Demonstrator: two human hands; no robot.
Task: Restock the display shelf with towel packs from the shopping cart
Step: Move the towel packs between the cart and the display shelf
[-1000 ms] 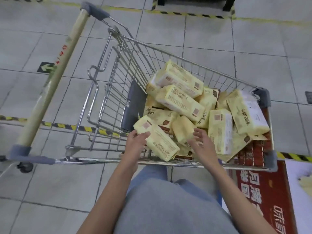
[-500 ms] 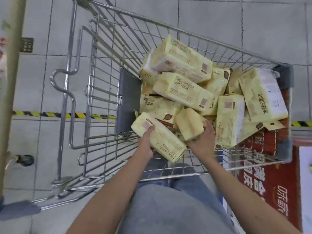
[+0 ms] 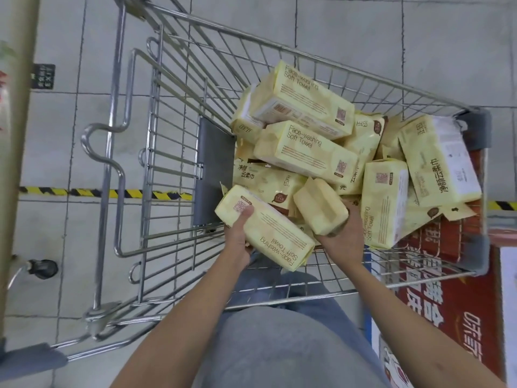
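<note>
since both hands are down inside the shopping cart (image 3: 152, 152), the task is judged to be at a pick-up stage: packs are being taken out, and none is seen placed. a long towel pack (image 3: 265, 228) is held in the left hand (image 3: 237, 242) at the near edge of the heap, with the thumb laid over its top face and the fingers tucked beneath; the grip is closed around that pack. a second pack (image 3: 320, 208), turned end-on, is cupped from below by the right hand (image 3: 342, 236), whose grip is likewise closed on it. both packs appear to be raised slightly, though whether they are fully clear of the heap cannot be told. a large pile of packs (image 3: 305, 152) is left in the right part of the cart, lying loosely at odd angles against the far and right walls. the display shelf is not in view, so how much has been stocked cannot be judged. as far as can be seen, the two held packs have yet to be carried to the shelf, and many more trips are likely to be needed. a red printed panel (image 3: 447, 303) is seen just beside the cart's near right corner.
</note>
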